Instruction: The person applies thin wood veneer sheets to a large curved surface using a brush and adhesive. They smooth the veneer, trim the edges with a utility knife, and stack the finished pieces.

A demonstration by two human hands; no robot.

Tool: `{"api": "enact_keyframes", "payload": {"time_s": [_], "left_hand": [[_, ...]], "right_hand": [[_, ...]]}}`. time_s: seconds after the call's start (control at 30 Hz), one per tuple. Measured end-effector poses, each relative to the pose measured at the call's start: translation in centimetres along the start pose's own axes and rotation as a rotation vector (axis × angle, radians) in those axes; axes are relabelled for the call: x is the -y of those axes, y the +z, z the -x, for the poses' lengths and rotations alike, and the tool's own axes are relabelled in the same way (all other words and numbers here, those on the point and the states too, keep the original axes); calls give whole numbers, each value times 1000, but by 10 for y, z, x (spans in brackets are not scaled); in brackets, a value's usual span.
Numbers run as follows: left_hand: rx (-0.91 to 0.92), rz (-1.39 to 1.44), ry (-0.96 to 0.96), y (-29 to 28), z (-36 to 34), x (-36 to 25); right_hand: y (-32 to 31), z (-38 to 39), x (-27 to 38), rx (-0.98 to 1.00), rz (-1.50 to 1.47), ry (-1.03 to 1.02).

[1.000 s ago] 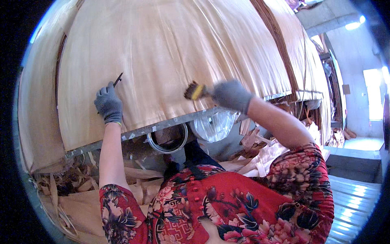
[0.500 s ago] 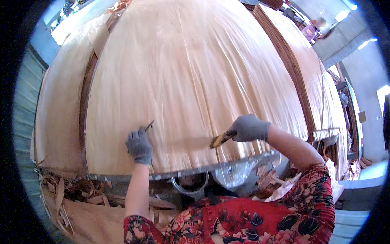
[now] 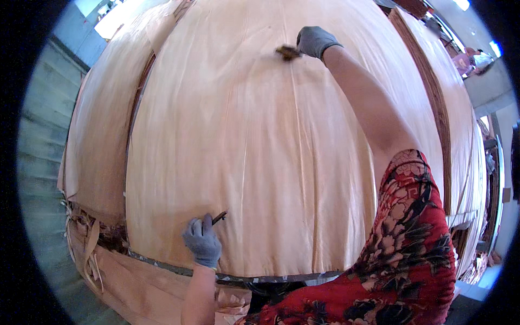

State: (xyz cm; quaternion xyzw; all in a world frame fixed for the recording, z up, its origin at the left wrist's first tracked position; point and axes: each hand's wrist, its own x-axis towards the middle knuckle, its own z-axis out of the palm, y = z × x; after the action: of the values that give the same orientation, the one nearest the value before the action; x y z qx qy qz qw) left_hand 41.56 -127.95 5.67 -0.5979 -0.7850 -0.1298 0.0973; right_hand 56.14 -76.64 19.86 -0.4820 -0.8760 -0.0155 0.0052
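A large pale wood veneer sheet [image 3: 216, 135], streaked with long creases, fills the middle of the view. My left hand [image 3: 202, 241], in a grey glove, grips a thin dark tool [image 3: 218, 218] low on the sheet, near its front edge. Far up the sheet, my right hand [image 3: 316, 41], also gloved, is closed on a brush [image 3: 287, 52] with dark bristles, a little blurred. The brush is over or on the sheet; contact cannot be made out.
More veneer stacks lie left [image 3: 105, 146] and right [image 3: 466, 151], divided by dark edges. Scraps and loose sheets [image 3: 116, 271] lie below the front edge. A grey wall [image 3: 43, 141] is at far left. Part of another person [image 3: 464, 62] shows at upper right.
My right hand has swept the brush forward, far up the sheet, with the arm stretched out. My left hand still holds its tool near the front edge. The viewpoint has shifted.
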Motion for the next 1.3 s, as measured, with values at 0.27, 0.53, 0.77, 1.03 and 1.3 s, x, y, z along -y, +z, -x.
{"api": "enact_keyframes", "payload": {"time_s": [0.27,0.53,0.77,1.03,1.3], "left_hand": [[23,22,21,-4,-7,-6],[0,-5,-5,4,0,-5],[-32,-34,23,-4,-7,-9],[-20,-27,9,3,-5,-9],[3,-88,-25,6,5,-5]], "right_hand": [[30,57,97,-53,-114,-292],[3,122,93,-63,-160,-564],[47,91,86,-106,-140,-664],[61,32,63,-234,-174,-43],[48,185,102,-58,-58,-796]]}}
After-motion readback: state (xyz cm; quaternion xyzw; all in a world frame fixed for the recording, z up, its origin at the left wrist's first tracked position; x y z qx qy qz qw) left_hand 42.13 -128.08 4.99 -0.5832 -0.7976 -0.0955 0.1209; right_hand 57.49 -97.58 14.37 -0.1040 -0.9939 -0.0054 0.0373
